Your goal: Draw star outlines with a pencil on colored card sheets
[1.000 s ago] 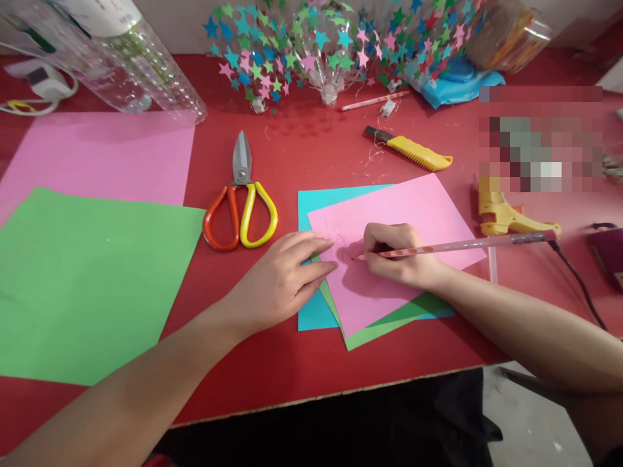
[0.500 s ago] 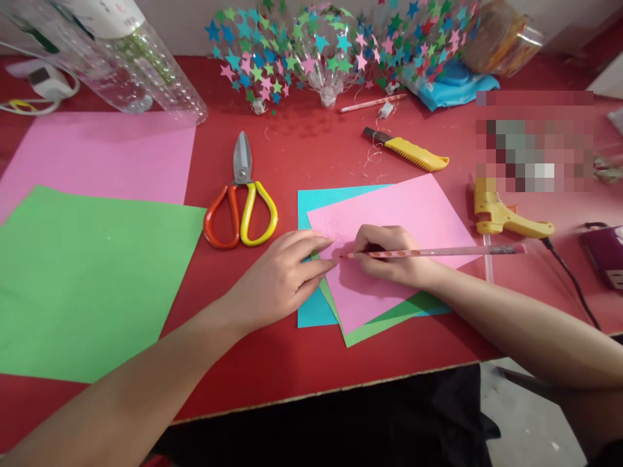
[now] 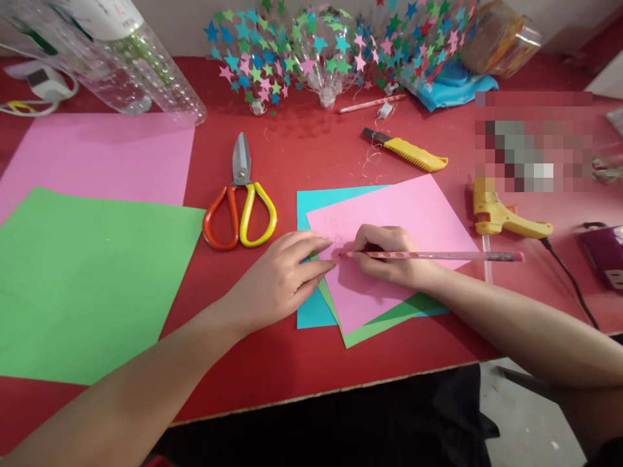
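Observation:
My right hand [image 3: 389, 256] grips a pink patterned pencil [image 3: 448, 256], its tip touching the upper-left part of a pink paper sheet [image 3: 413, 207]. Faint pencil lines show near the tip. With fingers stretched out, my left hand [image 3: 287, 272] lies flat over the left edge of that sheet. Beneath the pink sheet, at differing angles, lie a green sheet [image 3: 357, 334] and a blue sheet [image 3: 311, 318]. Scissors [image 3: 241, 194] with one red and one yellow handle lie just beyond my left hand.
Large green paper [image 3: 97, 285] and pink paper [image 3: 121, 155] cover the left side. A yellow cutter [image 3: 409, 150] lies behind the sheets, a yellow glue gun [image 3: 506, 220] to the right. Star-covered decorations [image 3: 326, 58] and plastic bottles [image 3: 146, 65] line the back.
The pencil's eraser end has swung slightly toward me while its tip stays at nearly the same spot on the pink sheet. My left hand has stayed in place.

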`<action>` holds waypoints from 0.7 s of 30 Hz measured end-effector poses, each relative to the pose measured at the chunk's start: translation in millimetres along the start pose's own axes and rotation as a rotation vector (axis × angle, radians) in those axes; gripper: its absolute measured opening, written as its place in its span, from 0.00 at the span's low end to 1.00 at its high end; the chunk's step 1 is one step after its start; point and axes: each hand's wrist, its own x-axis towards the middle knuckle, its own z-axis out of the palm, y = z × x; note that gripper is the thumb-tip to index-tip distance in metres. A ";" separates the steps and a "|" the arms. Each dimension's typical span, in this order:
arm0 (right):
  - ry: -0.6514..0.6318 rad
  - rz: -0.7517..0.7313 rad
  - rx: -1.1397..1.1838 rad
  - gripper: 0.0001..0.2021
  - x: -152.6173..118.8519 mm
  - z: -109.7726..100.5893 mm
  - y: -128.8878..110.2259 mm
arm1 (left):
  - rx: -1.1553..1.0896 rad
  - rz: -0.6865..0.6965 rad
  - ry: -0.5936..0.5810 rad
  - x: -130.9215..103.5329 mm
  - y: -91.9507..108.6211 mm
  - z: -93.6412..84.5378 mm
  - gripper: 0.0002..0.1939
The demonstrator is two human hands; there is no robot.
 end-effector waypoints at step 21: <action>0.152 0.040 -0.002 0.09 -3.2 0.1 3.0 | -0.031 -0.018 -0.007 -0.8 0.6 -0.5 0.13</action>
